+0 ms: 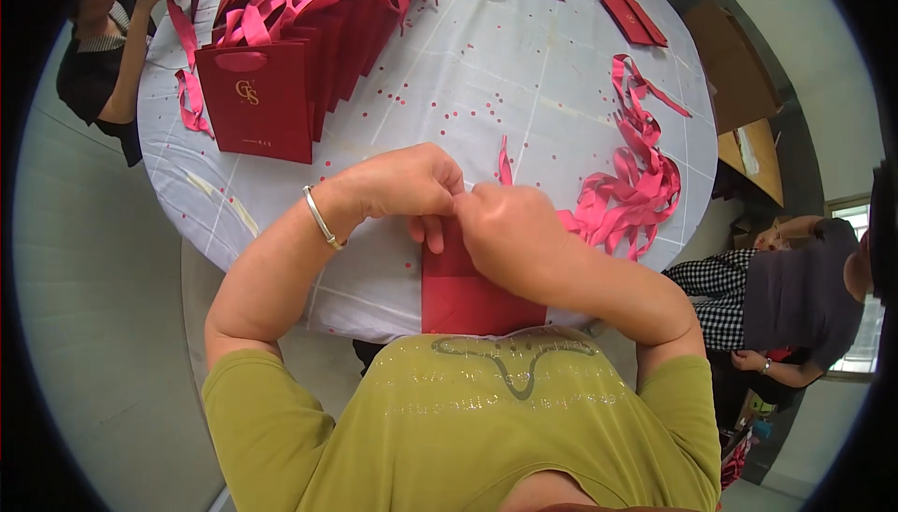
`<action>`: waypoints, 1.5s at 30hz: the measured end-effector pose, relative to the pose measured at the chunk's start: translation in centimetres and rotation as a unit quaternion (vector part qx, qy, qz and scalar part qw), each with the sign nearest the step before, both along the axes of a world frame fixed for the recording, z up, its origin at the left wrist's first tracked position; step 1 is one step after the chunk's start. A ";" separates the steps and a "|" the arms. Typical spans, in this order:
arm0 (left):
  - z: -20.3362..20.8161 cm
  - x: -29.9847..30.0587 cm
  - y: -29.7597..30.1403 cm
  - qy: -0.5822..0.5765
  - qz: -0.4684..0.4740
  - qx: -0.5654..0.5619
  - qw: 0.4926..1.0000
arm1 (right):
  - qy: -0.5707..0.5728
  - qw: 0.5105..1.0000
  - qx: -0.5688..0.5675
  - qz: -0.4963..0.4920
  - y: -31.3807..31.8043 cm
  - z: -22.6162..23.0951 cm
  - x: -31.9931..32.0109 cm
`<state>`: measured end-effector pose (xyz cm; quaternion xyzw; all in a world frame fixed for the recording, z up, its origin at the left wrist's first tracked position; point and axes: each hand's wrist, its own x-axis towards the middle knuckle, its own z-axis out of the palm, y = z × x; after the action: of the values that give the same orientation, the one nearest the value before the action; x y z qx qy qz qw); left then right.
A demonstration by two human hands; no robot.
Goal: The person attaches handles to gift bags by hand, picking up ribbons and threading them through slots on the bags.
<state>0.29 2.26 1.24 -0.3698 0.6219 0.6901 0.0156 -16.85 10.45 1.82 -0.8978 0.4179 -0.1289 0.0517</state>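
A red paper bag (472, 302) lies flat at the near edge of the table, its top edge under my hands. Above it, my left hand (426, 185) and my right hand (510, 227) meet fingertip to fingertip, both pinched closed. A short end of pink ribbon (505, 161) sticks out past the far side of my right hand, which appears closed on it. What lies between my left fingertips is hidden. To the right of my hands lies a loose heap of pink ribbons (636, 185).
Red bags with pink ribbons (253, 100) stand in a dense row at the far left. More flat red bags (631, 21) lie at the far right. Small red dots dot the white tablecloth (402, 129). One person (112, 54) handles ribbon at left; another (795, 297) stands at right.
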 end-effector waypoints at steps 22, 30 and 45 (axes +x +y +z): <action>1.0 -0.3 0.0 0.025 -0.060 -0.021 0.998 | -0.254 0.863 0.435 -0.023 -3.9 4.0 -9.4; 0.5 -0.2 0.3 0.029 -0.062 -0.021 0.997 | -0.405 0.798 0.441 -0.071 -3.2 2.7 -9.8; 2.3 -0.1 1.8 0.032 -0.045 -0.103 0.993 | -0.276 0.863 0.372 -0.202 -4.3 1.6 -7.6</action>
<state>0.23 4.09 3.49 -0.3189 0.7056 0.6327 -0.0118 -24.48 6.15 3.38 -0.6356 0.5752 -0.2139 0.4684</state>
